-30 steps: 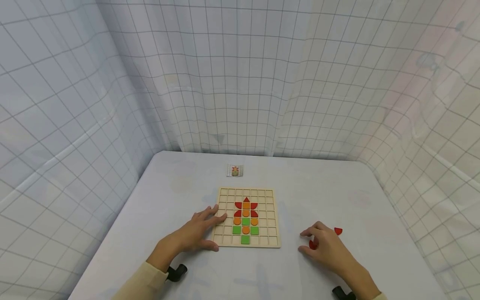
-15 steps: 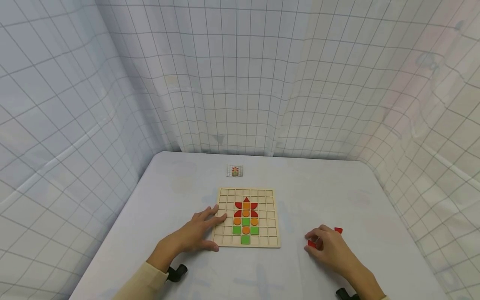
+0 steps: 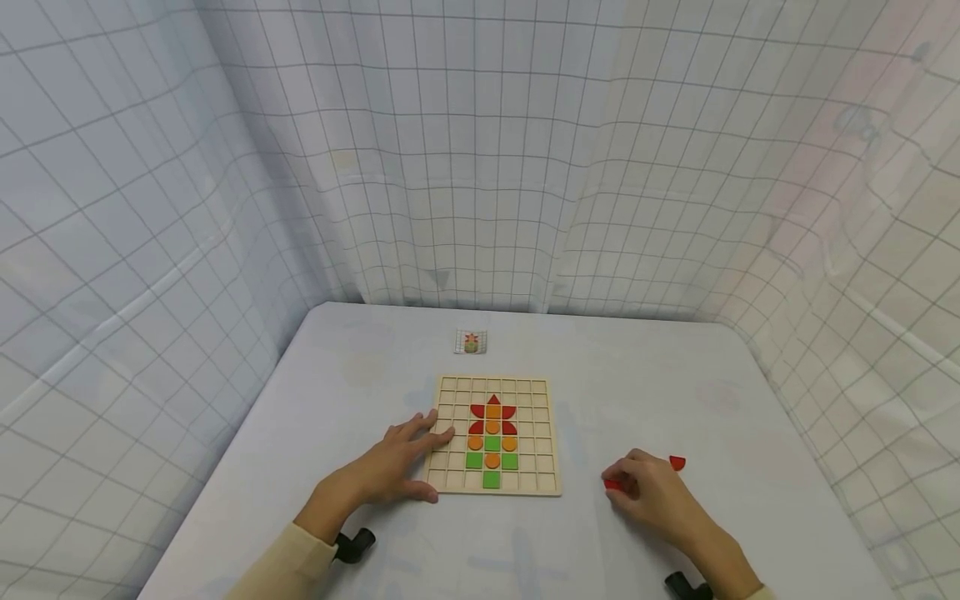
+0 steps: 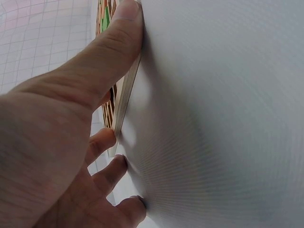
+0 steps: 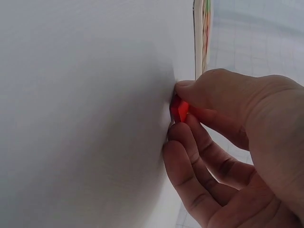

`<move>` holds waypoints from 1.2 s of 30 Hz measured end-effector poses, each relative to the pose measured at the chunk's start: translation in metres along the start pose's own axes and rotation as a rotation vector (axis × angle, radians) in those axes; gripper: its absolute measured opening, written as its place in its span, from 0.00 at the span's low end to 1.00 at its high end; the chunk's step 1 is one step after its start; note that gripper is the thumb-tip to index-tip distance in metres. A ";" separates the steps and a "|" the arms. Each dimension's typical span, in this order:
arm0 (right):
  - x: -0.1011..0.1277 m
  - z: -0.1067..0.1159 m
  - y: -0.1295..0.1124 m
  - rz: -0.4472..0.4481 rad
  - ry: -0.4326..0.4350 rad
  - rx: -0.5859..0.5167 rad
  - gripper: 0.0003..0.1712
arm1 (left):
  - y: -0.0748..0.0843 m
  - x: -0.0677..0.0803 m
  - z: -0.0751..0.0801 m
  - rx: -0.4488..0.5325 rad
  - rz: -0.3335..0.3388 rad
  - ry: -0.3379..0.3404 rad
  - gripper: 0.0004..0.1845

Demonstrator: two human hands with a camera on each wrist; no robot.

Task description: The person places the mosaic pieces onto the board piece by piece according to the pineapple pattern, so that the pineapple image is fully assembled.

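A wooden grid board (image 3: 536, 467) lies on the white table, with red, orange and green pieces set in its middle columns. My left hand (image 3: 384, 467) rests at the board's left side, fingers spread and thumb touching its near corner. To the right of the board, my right hand (image 3: 654, 493) pinches a small red tile (image 5: 179, 110) between thumb and fingers, low at the tabletop. Most of that tile's outline is covered by the fingers. Just beyond the right hand lies another red piece (image 3: 677, 462), rounded on one side.
A small card (image 3: 470, 342) printed with a coloured pattern on a grid lies behind the board. White grid-patterned curtains (image 3: 480, 167) enclose the table (image 3: 600, 367) at the back and sides. Black camera mounts (image 3: 354, 546) sit at the wrists.
My right hand moved slightly right, then back left; its fingers have closed from loosely around the red tile to pinching it. The left hand and the board have stayed in place.
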State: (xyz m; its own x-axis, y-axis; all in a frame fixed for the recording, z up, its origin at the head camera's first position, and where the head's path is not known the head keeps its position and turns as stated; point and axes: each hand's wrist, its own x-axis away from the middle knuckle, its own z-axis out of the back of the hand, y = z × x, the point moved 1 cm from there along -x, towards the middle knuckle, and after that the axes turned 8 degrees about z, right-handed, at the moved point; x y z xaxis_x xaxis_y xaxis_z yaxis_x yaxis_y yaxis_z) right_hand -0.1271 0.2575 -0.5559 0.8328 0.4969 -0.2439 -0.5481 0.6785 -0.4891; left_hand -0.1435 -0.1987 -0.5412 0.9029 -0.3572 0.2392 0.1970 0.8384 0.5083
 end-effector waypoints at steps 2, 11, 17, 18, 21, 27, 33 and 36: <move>-0.002 -0.001 -0.001 0.013 0.006 0.018 0.12 | 0.000 0.000 0.000 0.000 0.003 -0.001 0.57; -0.011 -0.005 -0.007 0.089 0.061 0.014 0.14 | -0.001 -0.001 -0.001 0.006 0.009 -0.005 0.57; -0.018 -0.008 -0.011 0.090 0.058 -0.026 0.15 | -0.001 -0.002 -0.002 0.009 0.009 -0.002 0.57; -0.020 -0.009 -0.011 0.095 0.055 -0.034 0.15 | -0.001 -0.002 -0.002 0.009 0.009 -0.002 0.57; -0.025 -0.011 -0.016 0.097 0.038 -0.052 0.16 | 0.000 -0.002 -0.002 0.006 0.010 -0.002 0.57; -0.035 -0.013 -0.028 0.113 -0.012 -0.082 0.17 | 0.000 -0.001 -0.001 0.001 0.013 -0.001 0.57; -0.046 -0.021 -0.038 0.213 -0.057 -0.120 0.16 | 0.001 -0.001 -0.001 -0.003 0.014 -0.001 0.57; -0.052 -0.025 -0.043 0.252 -0.086 -0.129 0.14 | 0.001 0.000 0.000 -0.001 0.016 -0.001 0.57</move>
State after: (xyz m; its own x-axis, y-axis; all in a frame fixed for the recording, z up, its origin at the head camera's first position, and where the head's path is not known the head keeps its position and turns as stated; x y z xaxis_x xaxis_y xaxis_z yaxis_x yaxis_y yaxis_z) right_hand -0.1450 0.1885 -0.5434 0.6590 0.6887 -0.3024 -0.7179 0.4560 -0.5260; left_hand -0.1434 -0.1972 -0.5408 0.9055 -0.3440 0.2486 0.1825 0.8444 0.5037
